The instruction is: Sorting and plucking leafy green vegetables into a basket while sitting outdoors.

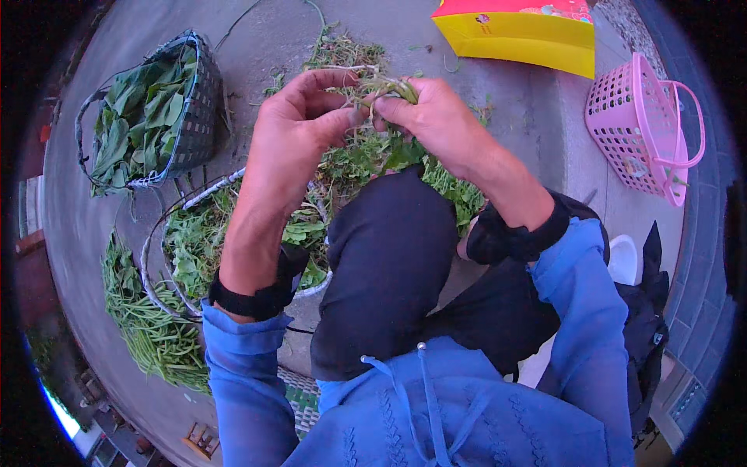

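In the head view, my right hand (429, 114) grips a small bunch of green plant stems (401, 90) between thumb and fingers, above my knees. My left hand (309, 111) is beside it, its thumb and fingertips at the roots and thin stems on the bunch's left end. Some leaves hang below my right hand. Under both hands, a loose heap of leafy greens (350, 154) lies on the concrete ground. To the left of my knee, a round basket with a pale rim (213, 190) holds more leafy greens (198, 251).
A woven basket (201, 111) of large green leaves stands at the upper left. Below it lies a pile of long green stems (163, 344). A yellow and red paper bag (519, 38) lies at the top right, near a pink plastic basket (621, 125).
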`<state>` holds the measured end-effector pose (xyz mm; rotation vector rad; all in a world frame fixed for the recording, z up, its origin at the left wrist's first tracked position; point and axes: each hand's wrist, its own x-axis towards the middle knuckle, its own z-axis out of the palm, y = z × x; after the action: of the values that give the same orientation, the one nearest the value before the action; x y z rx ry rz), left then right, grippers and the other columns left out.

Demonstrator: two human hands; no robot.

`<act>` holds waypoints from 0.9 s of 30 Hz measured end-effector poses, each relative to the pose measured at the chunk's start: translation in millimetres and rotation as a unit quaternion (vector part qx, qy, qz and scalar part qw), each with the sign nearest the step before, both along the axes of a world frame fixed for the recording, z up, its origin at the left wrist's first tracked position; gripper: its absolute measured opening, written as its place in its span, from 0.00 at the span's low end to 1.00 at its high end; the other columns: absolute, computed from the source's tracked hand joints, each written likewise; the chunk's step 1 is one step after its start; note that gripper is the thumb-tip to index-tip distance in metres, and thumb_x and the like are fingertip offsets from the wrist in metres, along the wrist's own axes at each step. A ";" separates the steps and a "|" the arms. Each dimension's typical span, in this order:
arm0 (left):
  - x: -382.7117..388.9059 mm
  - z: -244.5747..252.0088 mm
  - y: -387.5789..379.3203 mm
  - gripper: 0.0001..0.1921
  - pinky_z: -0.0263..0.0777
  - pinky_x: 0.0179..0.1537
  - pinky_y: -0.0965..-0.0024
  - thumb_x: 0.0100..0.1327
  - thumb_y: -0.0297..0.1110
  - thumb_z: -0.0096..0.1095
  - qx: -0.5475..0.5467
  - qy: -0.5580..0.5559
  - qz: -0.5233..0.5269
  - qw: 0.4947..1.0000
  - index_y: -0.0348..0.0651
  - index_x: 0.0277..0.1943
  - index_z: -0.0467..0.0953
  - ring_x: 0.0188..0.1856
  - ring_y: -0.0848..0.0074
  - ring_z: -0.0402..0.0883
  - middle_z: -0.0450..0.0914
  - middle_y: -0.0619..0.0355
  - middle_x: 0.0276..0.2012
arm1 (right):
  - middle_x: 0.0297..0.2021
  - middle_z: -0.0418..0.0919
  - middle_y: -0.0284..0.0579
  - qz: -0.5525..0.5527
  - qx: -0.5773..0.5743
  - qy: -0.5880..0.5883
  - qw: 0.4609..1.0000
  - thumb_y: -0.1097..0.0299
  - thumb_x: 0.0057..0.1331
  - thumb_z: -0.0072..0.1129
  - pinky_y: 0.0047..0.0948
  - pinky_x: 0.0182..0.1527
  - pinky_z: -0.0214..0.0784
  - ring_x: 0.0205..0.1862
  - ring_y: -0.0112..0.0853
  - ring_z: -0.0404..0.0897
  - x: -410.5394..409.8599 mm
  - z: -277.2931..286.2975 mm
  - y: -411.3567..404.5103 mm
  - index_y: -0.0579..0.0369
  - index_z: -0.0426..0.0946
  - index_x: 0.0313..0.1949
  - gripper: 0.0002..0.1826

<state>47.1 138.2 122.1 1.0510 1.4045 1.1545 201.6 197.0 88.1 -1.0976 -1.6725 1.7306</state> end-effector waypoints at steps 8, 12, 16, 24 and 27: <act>-3.5 -7.2 -0.1 0.11 0.60 0.27 0.82 0.51 0.25 0.58 -0.047 0.016 -0.004 0.999 0.35 0.39 0.72 0.26 0.86 0.69 0.78 0.61 0.28 | 0.24 0.74 0.34 -0.005 -0.051 0.034 0.998 0.65 0.60 0.51 0.19 0.26 0.57 0.24 0.19 0.66 -3.2 4.1 -2.6 0.58 0.74 0.33 0.09; -4.6 -10.3 4.5 0.08 0.59 0.27 0.83 0.52 0.26 0.59 -0.028 0.067 -0.048 0.996 0.36 0.36 0.73 0.25 0.87 0.67 0.75 0.65 0.24 | 0.22 0.72 0.33 0.003 -0.019 -0.025 0.999 0.65 0.59 0.53 0.19 0.26 0.56 0.24 0.19 0.65 -1.4 1.3 -0.7 0.59 0.74 0.32 0.09; -5.7 -12.9 6.9 0.07 0.62 0.25 0.80 0.49 0.24 0.59 -0.026 0.098 -0.035 0.994 0.33 0.32 0.73 0.24 0.85 0.69 0.74 0.62 0.22 | 0.20 0.72 0.36 0.010 0.031 -0.063 0.997 0.65 0.56 0.54 0.26 0.28 0.61 0.25 0.21 0.66 -0.9 4.6 -0.6 0.63 0.75 0.31 0.12; -4.3 -19.1 13.7 0.10 0.67 0.29 0.76 0.48 0.26 0.61 -0.002 0.158 -0.031 0.987 0.32 0.34 0.73 0.27 0.80 0.73 0.77 0.55 0.24 | 0.19 0.74 0.39 -0.008 0.050 -0.049 0.998 0.66 0.55 0.53 0.27 0.28 0.63 0.24 0.23 0.69 -1.1 -7.4 3.1 0.61 0.76 0.33 0.11; -3.8 -25.9 14.6 0.12 0.67 0.30 0.75 0.47 0.25 0.60 0.021 0.081 -0.018 0.996 0.32 0.36 0.72 0.28 0.80 0.73 0.77 0.56 0.25 | 0.20 0.76 0.43 -0.033 0.074 -0.016 0.997 0.65 0.55 0.53 0.28 0.29 0.64 0.24 0.24 0.72 -0.1 -14.3 5.8 0.59 0.77 0.33 0.11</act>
<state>43.4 152.8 96.3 1.2180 1.4862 1.0968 201.5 202.8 73.8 -1.1045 -1.7340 1.5307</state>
